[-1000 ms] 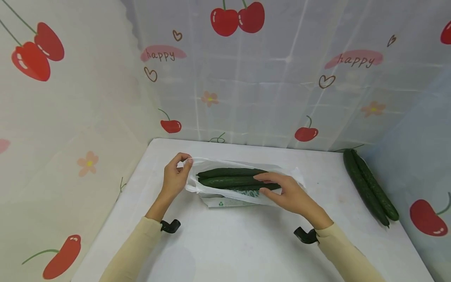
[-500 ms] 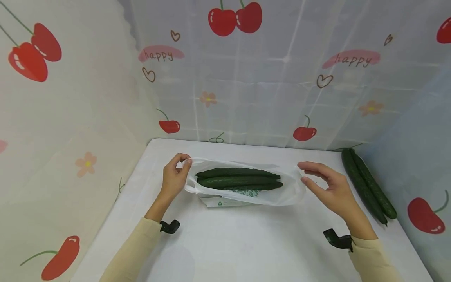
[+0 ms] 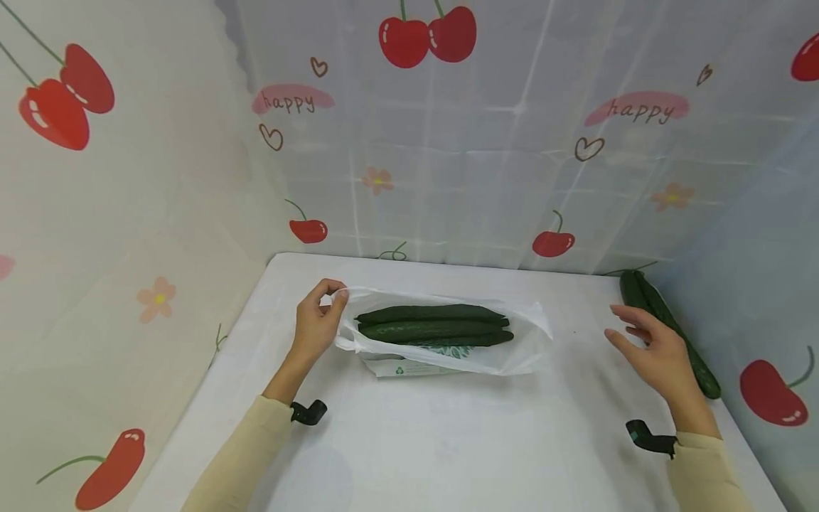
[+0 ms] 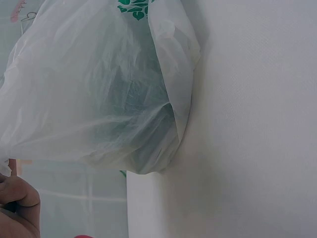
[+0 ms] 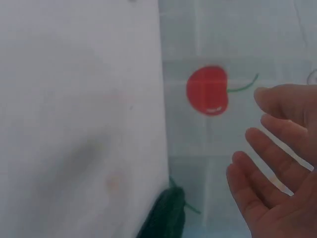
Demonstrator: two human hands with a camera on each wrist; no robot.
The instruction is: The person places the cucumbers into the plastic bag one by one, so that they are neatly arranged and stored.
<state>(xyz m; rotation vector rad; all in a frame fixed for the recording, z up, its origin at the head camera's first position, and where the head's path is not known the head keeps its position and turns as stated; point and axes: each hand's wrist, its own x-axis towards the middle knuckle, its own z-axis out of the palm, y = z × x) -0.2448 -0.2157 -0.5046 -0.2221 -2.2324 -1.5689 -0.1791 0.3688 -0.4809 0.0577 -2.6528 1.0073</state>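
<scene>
A white plastic bag [image 3: 531, 348] with green print lies with its mouth spread in the middle of the table. Several dark green cucumbers [image 3: 435, 329] lie side by side inside it. My left hand [image 3: 320, 320] pinches the bag's left rim between thumb and fingers; the left wrist view shows the bag [image 4: 99, 99] pulled taut from those fingertips. On the right, my right hand [image 3: 659, 352] is held over the table with relaxed, parted fingers and nothing in them. It partly covers the loose cucumbers [image 3: 694, 355] at the table's right edge; one tip of a cucumber [image 5: 166, 213] shows in the right wrist view.
The white table [image 3: 409, 441] meets a printed curtain [image 3: 448, 192] at its back edge. More printed sheeting [image 3: 761, 299] hangs along the right side, close to the loose cucumbers, and on the left [image 3: 128, 235].
My right hand has left the cucumbers in the bag and moved right, past the bag's right rim, to the loose cucumbers. My left hand has kept its pinch on the bag.
</scene>
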